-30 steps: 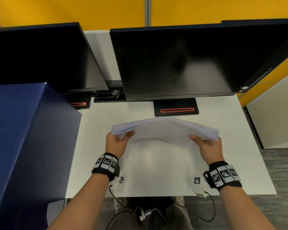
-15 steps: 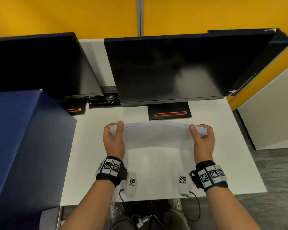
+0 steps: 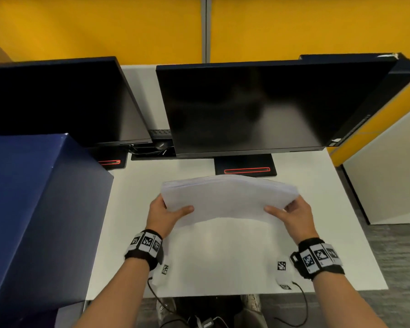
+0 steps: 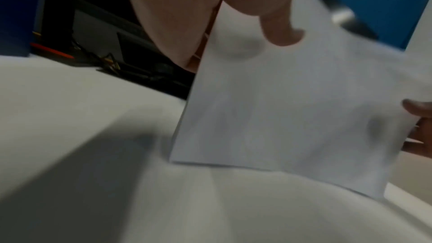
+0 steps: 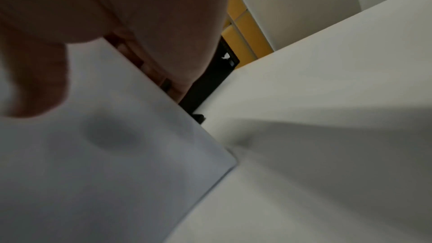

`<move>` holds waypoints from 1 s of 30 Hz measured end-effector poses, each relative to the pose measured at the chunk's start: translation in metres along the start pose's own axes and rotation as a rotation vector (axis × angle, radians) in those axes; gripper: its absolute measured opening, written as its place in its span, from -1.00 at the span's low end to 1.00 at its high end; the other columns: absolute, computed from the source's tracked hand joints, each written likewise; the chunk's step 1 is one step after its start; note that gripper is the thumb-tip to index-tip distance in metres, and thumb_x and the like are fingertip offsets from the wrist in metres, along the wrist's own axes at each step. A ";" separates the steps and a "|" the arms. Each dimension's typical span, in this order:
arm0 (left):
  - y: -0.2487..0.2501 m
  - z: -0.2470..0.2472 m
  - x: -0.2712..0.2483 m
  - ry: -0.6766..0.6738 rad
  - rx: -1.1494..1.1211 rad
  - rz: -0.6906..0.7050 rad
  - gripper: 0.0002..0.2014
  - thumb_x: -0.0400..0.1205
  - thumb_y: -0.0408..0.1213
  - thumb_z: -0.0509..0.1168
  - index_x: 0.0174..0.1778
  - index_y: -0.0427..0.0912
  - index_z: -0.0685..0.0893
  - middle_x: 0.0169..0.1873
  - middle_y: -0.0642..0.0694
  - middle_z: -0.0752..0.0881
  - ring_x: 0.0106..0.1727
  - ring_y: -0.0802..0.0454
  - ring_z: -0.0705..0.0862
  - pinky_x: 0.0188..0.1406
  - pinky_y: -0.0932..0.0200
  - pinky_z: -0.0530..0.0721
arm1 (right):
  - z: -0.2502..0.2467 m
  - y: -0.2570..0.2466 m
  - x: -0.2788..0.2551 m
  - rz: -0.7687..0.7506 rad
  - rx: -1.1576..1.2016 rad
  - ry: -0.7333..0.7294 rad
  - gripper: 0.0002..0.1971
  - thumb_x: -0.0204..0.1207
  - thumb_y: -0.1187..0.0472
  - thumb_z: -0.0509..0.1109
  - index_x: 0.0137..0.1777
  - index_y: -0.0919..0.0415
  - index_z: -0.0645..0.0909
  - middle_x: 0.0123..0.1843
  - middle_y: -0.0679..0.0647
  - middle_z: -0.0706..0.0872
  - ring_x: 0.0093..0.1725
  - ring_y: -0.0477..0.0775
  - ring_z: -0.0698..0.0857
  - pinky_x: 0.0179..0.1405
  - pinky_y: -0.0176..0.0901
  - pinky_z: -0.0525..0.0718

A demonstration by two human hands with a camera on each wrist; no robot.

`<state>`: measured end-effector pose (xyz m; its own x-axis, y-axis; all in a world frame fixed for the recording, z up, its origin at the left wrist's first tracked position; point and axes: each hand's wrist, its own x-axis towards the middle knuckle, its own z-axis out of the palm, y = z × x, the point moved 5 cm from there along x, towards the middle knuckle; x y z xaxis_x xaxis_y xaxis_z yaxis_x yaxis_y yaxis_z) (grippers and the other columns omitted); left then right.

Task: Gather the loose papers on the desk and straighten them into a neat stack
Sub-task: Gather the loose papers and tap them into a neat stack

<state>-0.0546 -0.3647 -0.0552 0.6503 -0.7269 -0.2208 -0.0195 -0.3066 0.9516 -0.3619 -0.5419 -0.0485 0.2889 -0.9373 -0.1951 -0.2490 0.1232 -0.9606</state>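
Yellow partitions (image 3: 104,27) back my white table (image 3: 317,197); two dark monitors (image 3: 246,102) stand far, a blue box (image 3: 33,209) left. Both hands' fingers (image 3: 273,210) pinch the paper stack (image 3: 225,197).

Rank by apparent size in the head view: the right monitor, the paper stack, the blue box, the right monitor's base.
1. Right monitor and blue box: alike; the box is cut off and nearer, so unranked.
2. Paper stack.
3. Right monitor's base.
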 end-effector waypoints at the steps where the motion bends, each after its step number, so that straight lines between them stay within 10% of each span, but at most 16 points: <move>1: -0.004 0.000 0.001 -0.002 0.021 -0.032 -0.65 0.35 -0.34 0.66 -0.05 0.04 0.74 -0.18 0.20 0.81 0.00 0.04 0.82 -0.19 0.43 0.73 | 0.001 0.003 0.000 0.017 -0.042 0.003 -0.64 0.22 0.36 0.71 -0.03 0.04 0.75 -0.17 -0.22 0.85 -0.03 -0.05 0.82 -0.19 -0.42 0.71; 4: 0.008 -0.004 0.008 0.075 -0.001 -0.026 -0.78 0.42 -0.33 0.62 -0.26 0.05 0.74 -0.49 0.30 0.76 -0.24 0.18 0.80 -0.39 0.55 0.62 | 0.005 -0.011 0.004 -0.023 -0.035 0.067 -0.75 0.25 0.32 0.70 -0.22 -0.02 0.75 -0.25 -0.23 0.82 -0.24 -0.23 0.79 -0.26 -0.42 0.68; 7: 0.026 -0.013 0.015 0.116 -0.084 0.079 -0.75 0.44 -0.36 0.60 -0.17 0.09 0.75 -0.40 0.33 0.78 -0.27 0.44 0.77 -0.27 0.54 0.66 | 0.001 -0.035 0.008 -0.144 0.014 0.079 -0.73 0.30 0.31 0.68 -0.20 -0.09 0.73 -0.15 -0.18 0.80 -0.28 -0.38 0.76 -0.22 -0.47 0.71; 15: -0.005 -0.005 0.011 0.065 0.053 0.053 -0.80 0.42 -0.34 0.62 -0.14 0.02 0.82 -0.31 0.30 0.82 -0.19 0.41 0.78 -0.11 0.29 0.75 | 0.014 -0.007 0.012 -0.064 -0.077 0.014 -0.78 0.28 0.25 0.70 -0.19 -0.04 0.75 -0.27 -0.33 0.83 -0.21 -0.13 0.79 -0.18 -0.44 0.66; 19: 0.011 -0.013 0.010 0.104 -0.007 0.093 -0.78 0.42 -0.41 0.61 -0.20 0.00 0.78 -0.41 0.32 0.80 -0.31 0.42 0.75 -0.25 0.51 0.64 | 0.003 -0.021 0.009 -0.134 -0.035 0.080 -0.81 0.31 0.28 0.68 -0.25 0.01 0.74 -0.33 -0.27 0.81 -0.34 -0.29 0.72 -0.26 -0.45 0.63; 24: 0.001 -0.010 0.009 0.005 0.051 0.093 -0.59 0.36 -0.34 0.66 0.12 -0.05 0.79 0.06 0.15 0.81 0.13 0.25 0.75 0.09 0.36 0.63 | 0.005 -0.008 0.003 -0.101 -0.043 -0.009 -0.57 0.25 0.33 0.71 0.12 0.10 0.74 0.03 -0.13 0.85 0.04 -0.23 0.79 0.07 -0.38 0.68; 30: 0.014 -0.019 0.006 0.084 0.051 0.115 -0.78 0.43 -0.40 0.60 -0.24 0.05 0.78 -0.41 0.31 0.80 -0.34 0.39 0.74 -0.20 0.46 0.64 | 0.006 -0.024 0.001 -0.135 0.001 0.045 -0.80 0.33 0.37 0.64 -0.24 0.09 0.72 -0.35 -0.28 0.80 -0.33 -0.34 0.71 -0.23 -0.51 0.60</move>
<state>-0.0364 -0.3620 -0.0392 0.7025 -0.7059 -0.0906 -0.1343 -0.2565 0.9572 -0.3502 -0.5438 -0.0263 0.2781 -0.9590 -0.0549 -0.2095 -0.0047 -0.9778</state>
